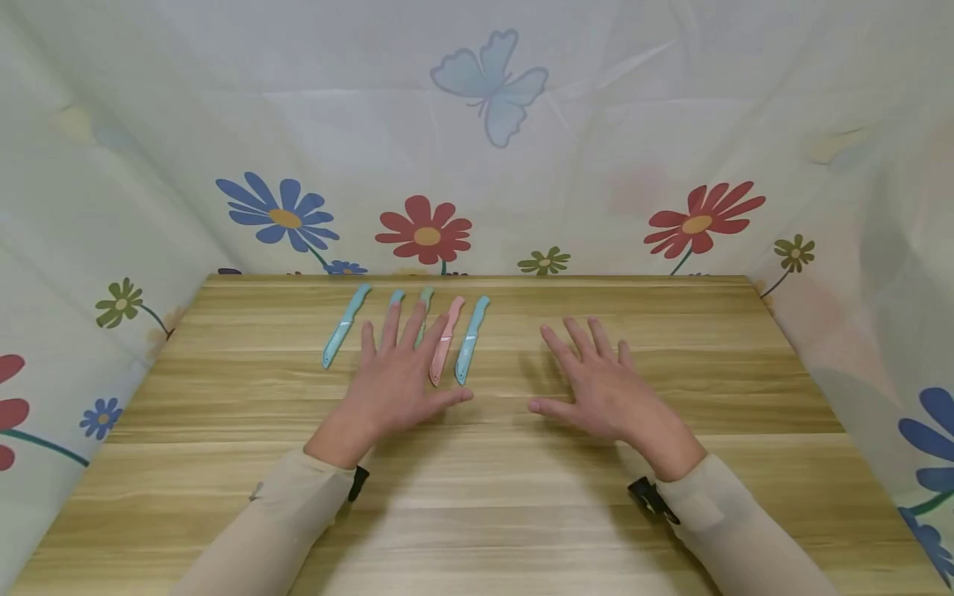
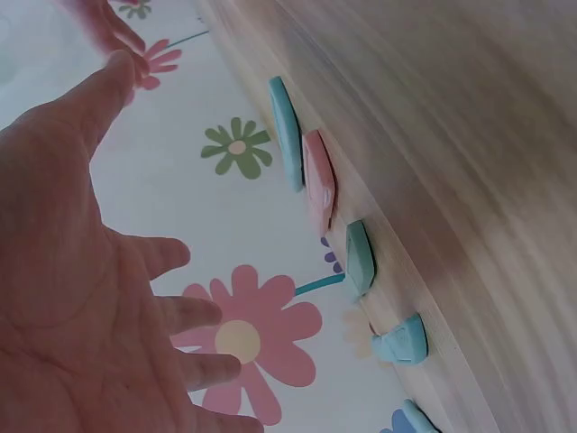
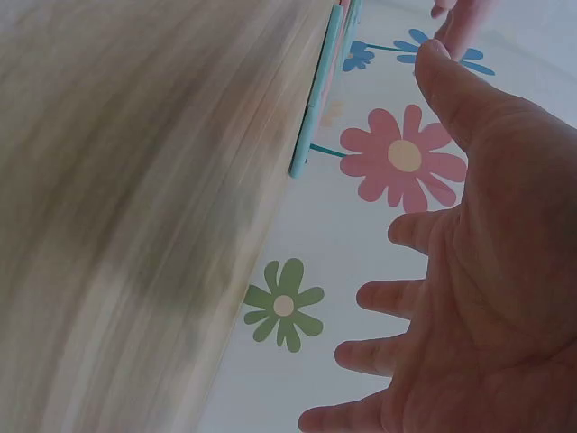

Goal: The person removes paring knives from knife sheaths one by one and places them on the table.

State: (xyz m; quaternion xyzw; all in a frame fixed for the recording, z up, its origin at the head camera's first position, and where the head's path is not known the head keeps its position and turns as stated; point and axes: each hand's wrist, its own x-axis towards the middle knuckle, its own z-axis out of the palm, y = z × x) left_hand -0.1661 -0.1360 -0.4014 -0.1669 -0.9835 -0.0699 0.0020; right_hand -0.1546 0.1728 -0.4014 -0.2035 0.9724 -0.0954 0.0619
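Observation:
Several small knives lie in a slanted row on the wooden table, handles toward the back. From left to right in the head view come a blue knife [image 1: 346, 326], a second blue knife [image 1: 397, 296] and a green knife [image 1: 426, 295], both partly hidden by fingers, then a pink knife [image 1: 447, 341] and a third blue knife [image 1: 473, 340]. My left hand [image 1: 395, 381] hovers over the row with fingers spread, holding nothing. To the right of the row, my right hand [image 1: 599, 385] is held above the table, fingers spread, palm down, also holding nothing.
The wooden table [image 1: 492, 513] reaches back to a white cloth [image 1: 335, 108] printed with flowers and a butterfly. This cloth also hangs along the left and right sides. Dark straps [image 1: 653, 500] show at both wrists over light sleeves.

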